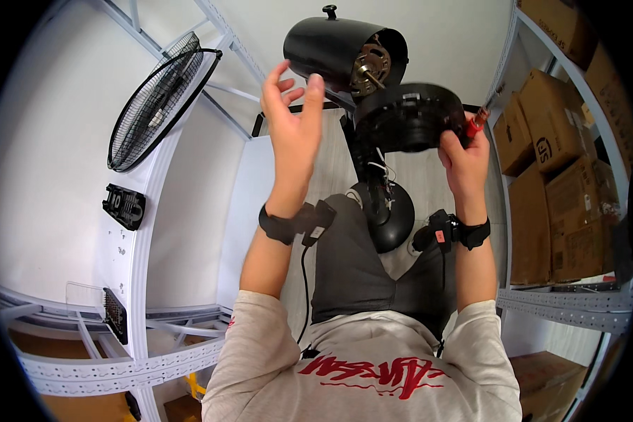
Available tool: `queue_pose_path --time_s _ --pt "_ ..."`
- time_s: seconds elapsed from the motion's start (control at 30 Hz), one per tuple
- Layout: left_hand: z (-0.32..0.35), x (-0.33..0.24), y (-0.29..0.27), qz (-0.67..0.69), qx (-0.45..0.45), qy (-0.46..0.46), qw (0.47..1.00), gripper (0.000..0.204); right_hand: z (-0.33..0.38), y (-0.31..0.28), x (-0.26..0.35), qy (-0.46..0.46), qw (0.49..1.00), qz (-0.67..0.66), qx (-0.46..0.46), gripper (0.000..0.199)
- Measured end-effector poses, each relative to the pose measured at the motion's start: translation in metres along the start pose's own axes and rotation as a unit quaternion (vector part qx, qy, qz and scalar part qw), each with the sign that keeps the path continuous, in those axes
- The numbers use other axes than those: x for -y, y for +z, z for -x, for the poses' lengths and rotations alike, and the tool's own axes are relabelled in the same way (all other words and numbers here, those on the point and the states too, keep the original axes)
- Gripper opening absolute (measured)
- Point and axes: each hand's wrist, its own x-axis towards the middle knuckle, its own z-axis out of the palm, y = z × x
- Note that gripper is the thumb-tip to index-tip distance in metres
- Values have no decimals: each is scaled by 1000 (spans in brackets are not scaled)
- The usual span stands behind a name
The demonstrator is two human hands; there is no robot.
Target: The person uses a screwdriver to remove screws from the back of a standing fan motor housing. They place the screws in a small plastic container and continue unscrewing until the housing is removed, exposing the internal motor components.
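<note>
My left hand is raised with its fingers apart and holds nothing. Just beyond its fingertips is the black motor housing of a stand fan, its right end uncovered and showing the motor and a metal shaft. In my right hand is a round black plastic cover, gripped at its right edge, in front of the motor. A slim red-handled tool also sticks up from that hand; its exact kind is unclear. Loose wires hang along the stand above the round black base, between my legs.
On the white shelf at the left are a black wire fan grille, a black plastic part, small screws and a dark bit box. Cardboard boxes fill the rack at the right. Cables run from my wrist straps.
</note>
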Motion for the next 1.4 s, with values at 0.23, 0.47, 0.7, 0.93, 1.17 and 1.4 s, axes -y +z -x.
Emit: queue_pose_path --time_s 0.23,0.47,0.7,0.93,1.17,1.4 --pt "-31 9 -16 92 34 -182 978 92 10 -5 18 1 987 -153 -57 27" --pt "25 -13 -57 28 158 202 966 87 53 48 53 -152 983 105 -3 35" --pt "38 -21 -164 28 193 151 969 59 60 151 26 -179 955 226 72 35" --pt "66 -61 -258 -358 -87 244 897 25 49 239 -32 -57 968 162 185 27" --pt "92 -63 -356 -577 -338 231 707 22 70 287 -72 -27 942 149 300 19" --pt "16 -53 -314 -529 -315 216 758 21 64 307 -89 51 941 147 301 20"
